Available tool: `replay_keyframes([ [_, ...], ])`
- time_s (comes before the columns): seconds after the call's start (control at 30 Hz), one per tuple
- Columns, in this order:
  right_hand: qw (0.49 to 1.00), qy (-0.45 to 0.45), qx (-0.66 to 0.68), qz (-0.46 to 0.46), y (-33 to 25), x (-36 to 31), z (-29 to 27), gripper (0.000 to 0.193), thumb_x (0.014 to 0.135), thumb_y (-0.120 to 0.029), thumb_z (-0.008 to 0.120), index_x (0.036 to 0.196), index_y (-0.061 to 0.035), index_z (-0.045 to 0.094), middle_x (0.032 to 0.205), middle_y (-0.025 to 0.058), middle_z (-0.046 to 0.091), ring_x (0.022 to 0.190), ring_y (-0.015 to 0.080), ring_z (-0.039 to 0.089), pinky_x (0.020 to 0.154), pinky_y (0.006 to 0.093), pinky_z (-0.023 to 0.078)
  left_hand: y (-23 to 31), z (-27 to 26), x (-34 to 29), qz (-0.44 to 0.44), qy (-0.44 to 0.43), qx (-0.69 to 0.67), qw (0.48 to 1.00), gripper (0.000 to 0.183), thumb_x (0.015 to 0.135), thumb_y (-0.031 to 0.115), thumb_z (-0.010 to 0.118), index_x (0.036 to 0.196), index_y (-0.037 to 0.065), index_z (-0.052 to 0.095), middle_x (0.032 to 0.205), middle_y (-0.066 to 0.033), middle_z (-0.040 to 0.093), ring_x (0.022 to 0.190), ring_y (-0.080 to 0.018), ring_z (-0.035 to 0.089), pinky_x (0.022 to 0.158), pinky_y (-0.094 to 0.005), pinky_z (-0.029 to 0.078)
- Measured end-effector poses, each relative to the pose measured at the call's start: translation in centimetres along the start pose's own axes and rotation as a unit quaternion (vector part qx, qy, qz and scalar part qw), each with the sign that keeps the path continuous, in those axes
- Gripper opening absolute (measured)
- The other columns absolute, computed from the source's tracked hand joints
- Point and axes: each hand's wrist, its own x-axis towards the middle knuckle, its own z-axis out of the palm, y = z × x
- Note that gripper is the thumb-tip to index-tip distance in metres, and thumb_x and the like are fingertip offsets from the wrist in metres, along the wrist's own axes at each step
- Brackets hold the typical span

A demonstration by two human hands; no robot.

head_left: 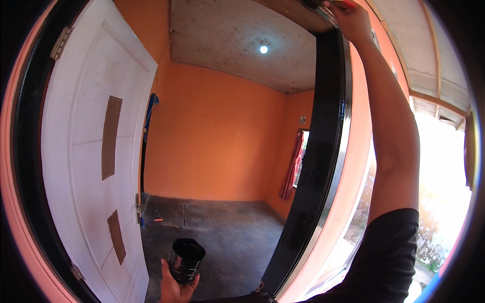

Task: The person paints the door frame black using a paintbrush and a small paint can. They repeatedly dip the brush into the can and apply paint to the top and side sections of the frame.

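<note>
Sitting in left hand (177,291): black can (185,263); in right hand (354,23): red-handled tool (348,3).

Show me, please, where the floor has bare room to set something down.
The grey floor looks bare between the black can in the left hand and the black doorpost on the right, back to the orange wall. It is more crowded beside the white door, where small blue and orange items show.
</note>
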Motion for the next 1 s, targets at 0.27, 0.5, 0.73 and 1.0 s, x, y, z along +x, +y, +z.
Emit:
replay_keyframes([
  [0.27, 0.993, 0.024, -0.094, -0.066, 9.0, -0.6, -2.0, 0.026, 0.088, -0.034, 0.069, 0.111, -0.0206, 0.073, 0.090, 0.0031, 0.074, 0.083, 0.0188, 0.068, 0.077, 0.0307, 0.051, -0.4, 0.3, 0.1, -0.019, -0.042, -0.005, 0.999, 0.047, 0.099, 0.055, 0.046, 0.120, 0.014, 0.057, 0.104, -0.0069, 0.068, 0.090, -0.0256, 0.067, 0.078, -0.0425, 0.058],
  [0.5, 0.992, -0.019, -0.124, -0.016, 12.1, -2.0, -4.8, 0.021, 0.090, -0.028, 0.069, 0.109, -0.0179, 0.073, 0.089, 0.0024, 0.074, 0.078, 0.0125, 0.066, 0.075, 0.0267, 0.050, -1.2, 0.5, 0.2, -0.019, -0.035, 0.013, 0.999, 0.048, 0.099, 0.055, 0.045, 0.118, 0.013, 0.058, 0.102, -0.0068, 0.069, 0.087, -0.0254, 0.068, 0.075, -0.0414, 0.059],
  [0.73, 0.975, -0.064, -0.210, -0.042, 9.3, -1.6, -6.2, 0.022, 0.091, -0.027, 0.069, 0.109, -0.0145, 0.071, 0.080, 0.0078, 0.071, 0.071, 0.0137, 0.064, 0.068, 0.0292, 0.049, -1.5, 0.3, 0.9, -0.029, -0.044, 0.003, 0.999, 0.049, 0.099, 0.056, 0.044, 0.119, 0.013, 0.058, 0.102, -0.0071, 0.069, 0.088, -0.0263, 0.067, 0.075, -0.0418, 0.059],
  [1.0, 0.968, -0.074, -0.210, -0.118, 8.1, -0.7, -4.2, 0.020, 0.093, -0.026, 0.063, 0.108, -0.0149, 0.070, 0.082, 0.0078, 0.071, 0.074, 0.0210, 0.066, 0.070, 0.0326, 0.051, -1.3, 0.2, 0.7, -0.021, -0.020, 0.004, 1.000, 0.049, 0.098, 0.056, 0.047, 0.122, 0.015, 0.057, 0.107, -0.0071, 0.067, 0.092, -0.0257, 0.066, 0.079, -0.0429, 0.057],
])
